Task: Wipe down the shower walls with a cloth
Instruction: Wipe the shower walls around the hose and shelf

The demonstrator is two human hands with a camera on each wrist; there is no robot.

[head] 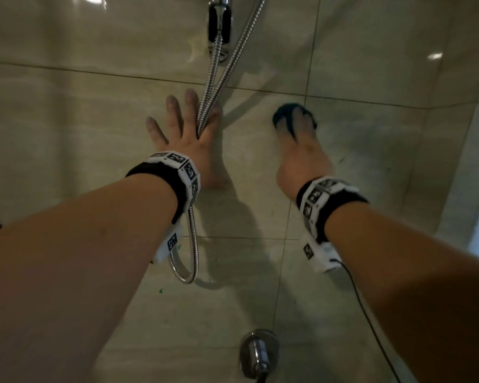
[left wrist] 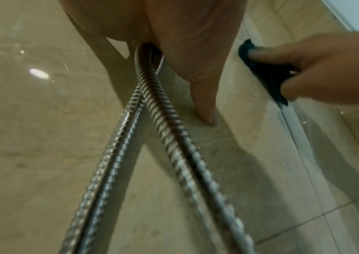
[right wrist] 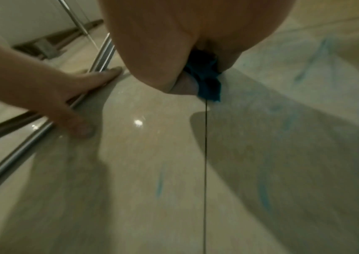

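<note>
**A:** ok so where's the cloth (head: 284, 117) sitting right now?

**B:** it's a small dark teal wad getting pressed flat against the shower wall (head: 371, 150), just right of the shower hose (head: 213, 87) and right on a vertical grout line. The right hand (head: 302, 150) is lying on top of it, fingers (left wrist: 283, 55) stretched out over the cloth with a bit of fabric poking up between them. From the right wrist view the cloth (right wrist: 207, 82) is bunching under the palm and its lower corner is sticking out onto the tile.

**A:** and the other hand?

**B:** the left hand (head: 183, 131) is resting flat on the wall on the hose's left side, fingers spread wide. The two hose strands are running between its fingers, pinned against the tile but not really gripped. Below that hand the hose is looping down and back up.

**A:** anything else around the hose?

**B:** the chrome shower holder (head: 219, 23) is sitting straight above it, and a round chrome valve (head: 257, 355) is sitting well below. Faint teal streaks (right wrist: 160, 182) are showing on the tile to the hose's right, near the cloth. Both wrists are wearing black bands with white marker blocks.
</note>
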